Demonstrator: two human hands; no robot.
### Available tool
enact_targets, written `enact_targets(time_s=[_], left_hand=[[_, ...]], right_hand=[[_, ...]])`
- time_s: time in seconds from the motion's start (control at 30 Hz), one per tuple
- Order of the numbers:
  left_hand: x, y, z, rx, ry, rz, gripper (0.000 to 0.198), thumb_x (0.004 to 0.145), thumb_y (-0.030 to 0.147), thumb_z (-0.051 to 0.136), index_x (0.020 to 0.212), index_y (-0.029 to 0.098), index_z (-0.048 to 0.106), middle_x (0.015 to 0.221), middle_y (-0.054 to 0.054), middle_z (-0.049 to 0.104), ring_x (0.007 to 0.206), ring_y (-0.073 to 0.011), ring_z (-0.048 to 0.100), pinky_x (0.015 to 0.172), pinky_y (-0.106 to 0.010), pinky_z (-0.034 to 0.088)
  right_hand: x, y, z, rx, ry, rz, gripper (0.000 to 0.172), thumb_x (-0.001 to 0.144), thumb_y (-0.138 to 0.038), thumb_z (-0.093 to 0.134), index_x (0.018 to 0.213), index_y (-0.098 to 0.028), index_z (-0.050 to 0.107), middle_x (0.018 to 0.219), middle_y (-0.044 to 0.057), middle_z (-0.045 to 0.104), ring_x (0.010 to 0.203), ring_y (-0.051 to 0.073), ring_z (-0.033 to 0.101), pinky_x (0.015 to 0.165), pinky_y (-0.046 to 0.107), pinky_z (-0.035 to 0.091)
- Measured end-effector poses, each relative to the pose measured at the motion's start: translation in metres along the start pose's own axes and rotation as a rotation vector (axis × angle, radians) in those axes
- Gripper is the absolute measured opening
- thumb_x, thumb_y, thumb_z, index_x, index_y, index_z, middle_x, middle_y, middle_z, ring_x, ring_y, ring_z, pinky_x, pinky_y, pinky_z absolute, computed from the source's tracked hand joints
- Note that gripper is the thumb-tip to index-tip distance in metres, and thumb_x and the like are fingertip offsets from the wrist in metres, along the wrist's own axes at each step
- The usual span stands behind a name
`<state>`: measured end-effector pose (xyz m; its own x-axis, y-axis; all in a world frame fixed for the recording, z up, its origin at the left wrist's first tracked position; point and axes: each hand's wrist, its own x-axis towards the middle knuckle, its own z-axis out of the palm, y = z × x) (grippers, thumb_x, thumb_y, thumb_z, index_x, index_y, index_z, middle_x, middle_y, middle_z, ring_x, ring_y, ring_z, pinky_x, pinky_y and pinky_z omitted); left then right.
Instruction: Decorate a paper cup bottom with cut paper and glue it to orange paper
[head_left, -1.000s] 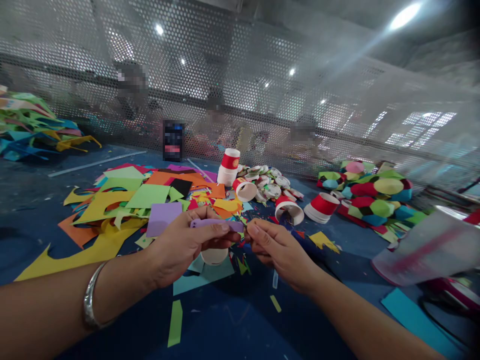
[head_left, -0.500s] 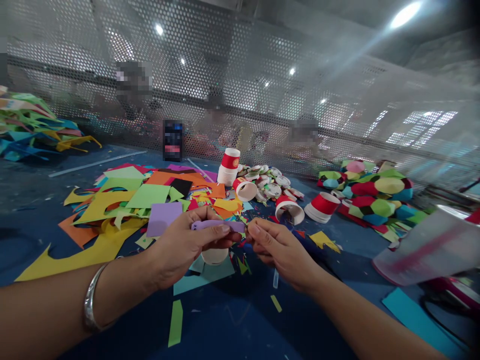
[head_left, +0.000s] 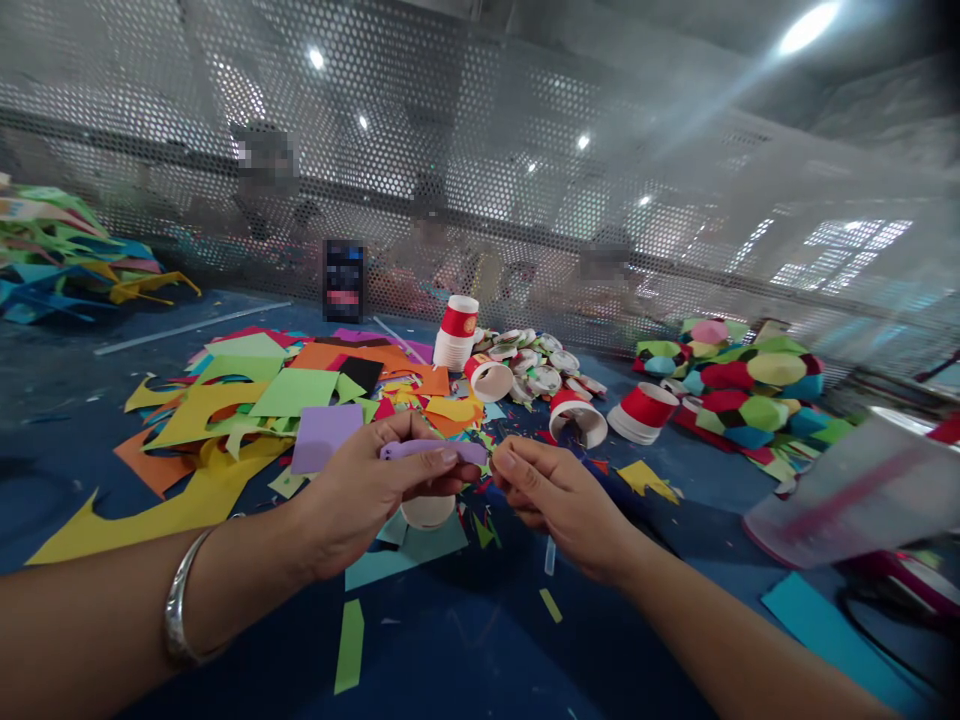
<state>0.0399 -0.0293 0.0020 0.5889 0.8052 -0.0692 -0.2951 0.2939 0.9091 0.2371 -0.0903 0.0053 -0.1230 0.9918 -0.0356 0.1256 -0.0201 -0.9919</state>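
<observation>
My left hand [head_left: 367, 495] is closed around a small purple tool with a handle [head_left: 431, 451], held level above the blue table [head_left: 450, 640]; a silver bangle sits on that wrist. My right hand [head_left: 559, 500] pinches at the tool's right tip with thumb and forefinger; what it pinches is too small to name. A white paper cup [head_left: 427, 512] shows just under my left fingers, on a teal paper piece [head_left: 409, 555].
Cut coloured paper sheets [head_left: 247, 400] lie spread at the left. Red and white paper cups [head_left: 459, 335] and lids stand behind my hands. Paper-covered balls [head_left: 739, 390] pile at the right. A clear plastic container [head_left: 855, 495] sits near the right. A perforated mesh screen [head_left: 480, 180] closes the table's far side.
Almost nothing differs: both hands stay together on the purple tool, with only a slight shift of the view.
</observation>
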Motion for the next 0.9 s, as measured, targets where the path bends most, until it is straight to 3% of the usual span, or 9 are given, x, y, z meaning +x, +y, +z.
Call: enact_targets(time_s=[0.33,0.5,0.7,0.8,0.9], left_hand=[[0.0009,-0.0008,-0.0045,0.148,-0.013,0.103,0.022,0.077,0.029,0.079,0.092,0.02,0.066,0.09,-0.003,0.076,0.087,-0.0166,0.071,0.081,-0.028,0.054],[-0.0018,0.0016,-0.0044,0.488,-0.068,0.33,0.004,0.077,0.021,0.074,0.08,0.021,0.071,0.095,-0.002,0.073,0.093,-0.0173,0.067,0.086,-0.03,0.051],[-0.0058,0.0035,-0.0069,0.7,-0.203,0.551,0.02,0.076,0.005,0.062,0.082,0.022,0.072,0.102,-0.002,0.07,0.102,-0.0175,0.064,0.093,-0.032,0.048],[-0.0051,0.0032,-0.0055,0.688,-0.184,0.5,0.023,0.075,0.005,0.064,0.089,0.022,0.07,0.099,-0.001,0.07,0.096,-0.0159,0.063,0.088,-0.03,0.048],[-0.0035,-0.0004,-0.0028,0.522,-0.101,0.264,0.027,0.074,0.015,0.072,0.1,0.021,0.064,0.093,0.0,0.069,0.083,-0.0134,0.062,0.073,-0.026,0.049]], right_hand=[[0.0024,-0.0014,0.001,0.104,0.069,0.019,0.045,0.089,-0.062,0.06,0.077,-0.02,0.049,0.059,-0.01,0.024,0.05,0.007,0.014,0.043,0.022,0.009],[0.0003,-0.0023,0.0024,0.169,0.027,0.075,0.044,0.089,-0.059,0.062,0.076,-0.021,0.046,0.059,-0.01,0.027,0.048,0.006,0.014,0.042,0.02,0.007],[-0.0018,-0.0003,0.0004,0.195,-0.107,0.102,0.036,0.089,-0.05,0.068,0.08,-0.021,0.048,0.058,-0.011,0.028,0.046,0.005,0.015,0.04,0.019,0.008],[-0.0014,0.0005,-0.0003,0.206,-0.114,0.069,0.03,0.086,-0.04,0.075,0.084,-0.02,0.053,0.061,-0.011,0.031,0.046,0.003,0.017,0.04,0.02,0.01],[-0.0003,0.0008,0.0003,0.212,-0.075,0.024,0.027,0.086,-0.037,0.075,0.084,-0.019,0.055,0.064,-0.01,0.034,0.045,0.003,0.017,0.04,0.02,0.011]])
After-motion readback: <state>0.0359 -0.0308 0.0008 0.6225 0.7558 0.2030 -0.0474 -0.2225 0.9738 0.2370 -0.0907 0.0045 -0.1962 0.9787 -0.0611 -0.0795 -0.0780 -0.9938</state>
